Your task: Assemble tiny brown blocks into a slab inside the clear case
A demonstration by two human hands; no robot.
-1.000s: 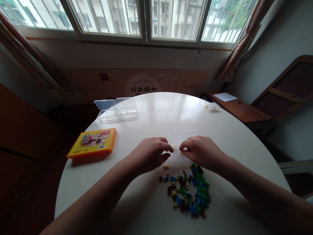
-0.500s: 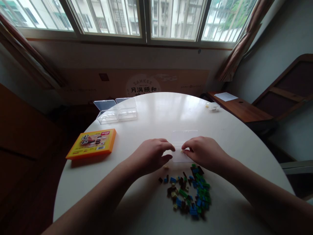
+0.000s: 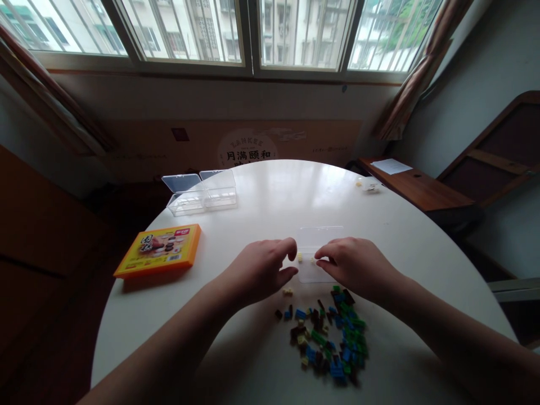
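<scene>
A small clear plastic box with its lid open lies on the white round table, and both hands meet at it. My left hand rests at the box's left edge, thumb and forefinger apart and holding nothing. A tiny yellow brick lies in the box just off its fingertips. My right hand is at the box's right side, fingers pinched on another small yellow brick. A pile of small blue, green, brown and tan bricks lies just in front of the hands. One loose yellow brick sits below my left thumb.
An orange flat box lies at the table's left. Two open clear boxes stand at the far left, and a small clear packet lies at the far right edge. A wooden side table with a paper on it stands to the right.
My left hand has let go of the yellow brick it was pinching, which now lies in the clear box. My right hand has barely shifted.
</scene>
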